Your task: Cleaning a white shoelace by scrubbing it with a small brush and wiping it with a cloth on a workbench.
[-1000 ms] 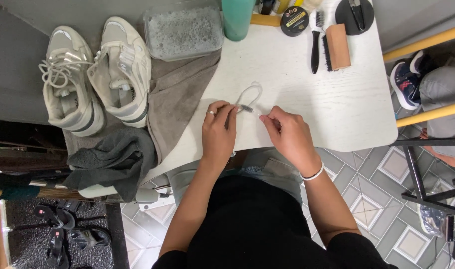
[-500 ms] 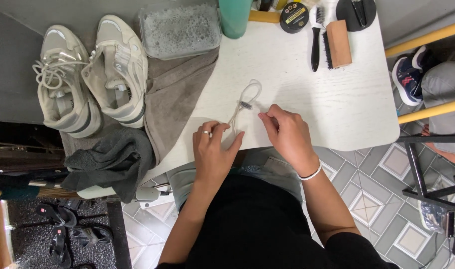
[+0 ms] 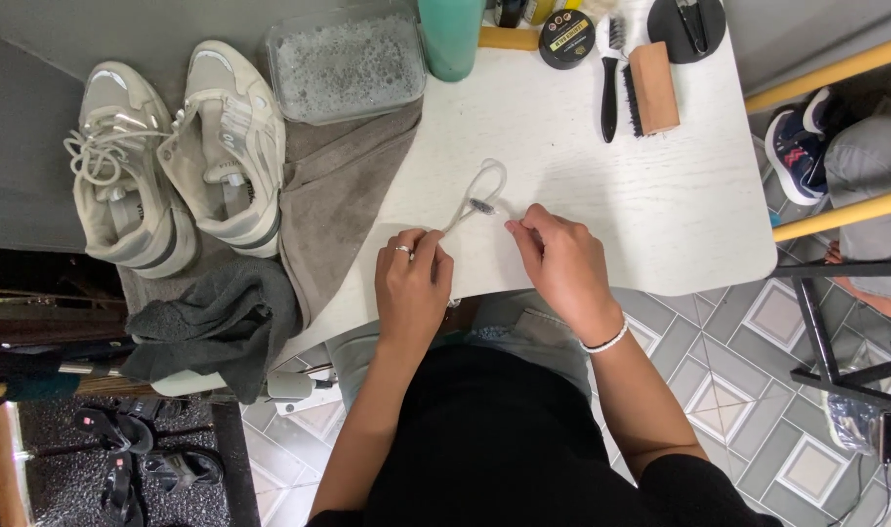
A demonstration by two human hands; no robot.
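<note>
The white shoelace (image 3: 479, 195) lies in a loop on the white tabletop (image 3: 680, 205), in front of the person. The left hand (image 3: 413, 283) pinches one end with closed fingers, and the right hand (image 3: 560, 262) pinches the other end. Two pale sneakers (image 3: 172, 156) stand on a grey towel (image 3: 343, 195) at the left

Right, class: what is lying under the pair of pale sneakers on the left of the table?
A brown-grey towel shows beside and below the sneakers, spread over the white table edge. How far it runs beneath the shoes is hidden by them. A darker grey cloth lies in front.
</note>
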